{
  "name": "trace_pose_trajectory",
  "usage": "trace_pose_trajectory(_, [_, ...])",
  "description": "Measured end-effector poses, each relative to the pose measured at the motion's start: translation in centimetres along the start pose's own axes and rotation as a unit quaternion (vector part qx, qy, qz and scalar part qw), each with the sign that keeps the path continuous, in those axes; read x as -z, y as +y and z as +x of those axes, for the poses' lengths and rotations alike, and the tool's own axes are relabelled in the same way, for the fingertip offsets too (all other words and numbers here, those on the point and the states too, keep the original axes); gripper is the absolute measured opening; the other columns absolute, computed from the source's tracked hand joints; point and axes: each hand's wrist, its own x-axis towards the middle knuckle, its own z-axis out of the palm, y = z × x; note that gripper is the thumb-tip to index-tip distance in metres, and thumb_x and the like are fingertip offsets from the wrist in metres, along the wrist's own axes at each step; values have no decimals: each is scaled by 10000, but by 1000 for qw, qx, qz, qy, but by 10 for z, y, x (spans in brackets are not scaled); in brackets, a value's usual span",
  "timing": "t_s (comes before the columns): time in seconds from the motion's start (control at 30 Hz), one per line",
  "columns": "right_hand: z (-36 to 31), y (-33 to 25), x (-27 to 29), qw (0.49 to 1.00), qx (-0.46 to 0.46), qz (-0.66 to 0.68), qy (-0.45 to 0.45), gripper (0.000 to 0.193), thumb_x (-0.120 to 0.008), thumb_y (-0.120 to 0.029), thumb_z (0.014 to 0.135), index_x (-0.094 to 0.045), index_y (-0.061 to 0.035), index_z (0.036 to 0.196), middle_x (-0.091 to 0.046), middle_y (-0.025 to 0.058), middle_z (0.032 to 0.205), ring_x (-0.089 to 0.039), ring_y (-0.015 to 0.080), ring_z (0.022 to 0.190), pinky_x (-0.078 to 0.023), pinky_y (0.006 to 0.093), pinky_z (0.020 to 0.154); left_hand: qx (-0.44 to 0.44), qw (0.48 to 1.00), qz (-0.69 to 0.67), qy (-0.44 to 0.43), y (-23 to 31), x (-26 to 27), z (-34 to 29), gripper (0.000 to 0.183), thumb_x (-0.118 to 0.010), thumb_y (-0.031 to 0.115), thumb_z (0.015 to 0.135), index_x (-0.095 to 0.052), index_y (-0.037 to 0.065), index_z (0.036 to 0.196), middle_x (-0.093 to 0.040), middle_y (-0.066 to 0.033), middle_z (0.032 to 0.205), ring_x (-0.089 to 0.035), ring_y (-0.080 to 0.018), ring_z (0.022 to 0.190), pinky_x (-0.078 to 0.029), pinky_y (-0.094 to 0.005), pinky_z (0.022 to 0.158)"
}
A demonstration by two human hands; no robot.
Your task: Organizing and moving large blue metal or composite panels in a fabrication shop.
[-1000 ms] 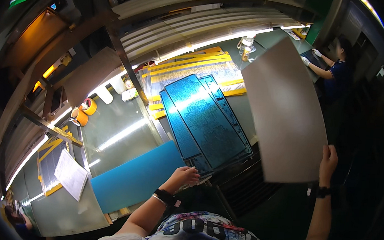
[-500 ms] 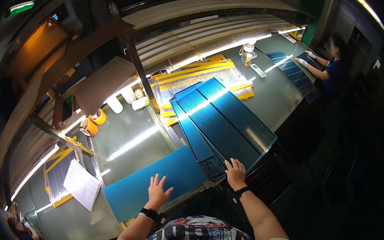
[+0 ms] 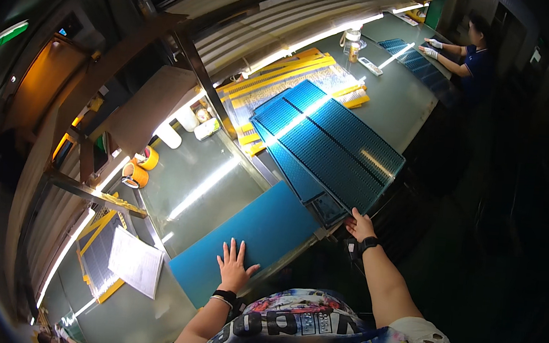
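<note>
My left hand (image 3: 233, 267) rests with fingers spread on a plain blue sheet (image 3: 276, 227), which lies along the near edge of the table. At the near edge of a stack of blue patterned panels, my right hand (image 3: 361, 225) has its fingers closed on the edge of the top blue patterned panel (image 3: 332, 144). Its thumb is on the upper side; the fingertips under the edge are partly hidden. A second blue panel (image 3: 287, 172) sticks out askew from beneath the top one, with a dark corner toward me.
Yellow-edged frames (image 3: 283, 74) lie behind the panels, under a lit shelf. Orange tape rolls (image 3: 135, 175), a paper sheet (image 3: 136, 262) and a remote control (image 3: 370, 66) lie on the table. Farther right, a gloved co-worker (image 3: 477, 62) handles another blue panel (image 3: 414, 63).
My right hand has gone from lying open at the panel's edge to gripping it. My left hand's fingers have straightened over the plain sheet. The whole view has shifted slightly.
</note>
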Motion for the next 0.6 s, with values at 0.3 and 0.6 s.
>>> trace_pose_trajectory(0.3, [34,-5,17,988,-14,139,62,184,-693,-198,795,-534,-121,845,-544,31,771,-511,167,686,-434,333,650,32,998,-31,-38,2,8,4,721,-612,450,790,-329,147,1379,-206,-144,1466,-167,-382,1345,-244,-557,1020])
trace_pose_trajectory(0.6, [65,-52,33,978,161,135,1,110,-647,-109,788,-602,-27,845,-584,38,791,-563,182,745,-451,335,642,101,891,-433,-92,-5,40,-33,312,-604,219,859,-604,-6,1076,-652,-138,982,-619,-202,927,-461,-296,839])
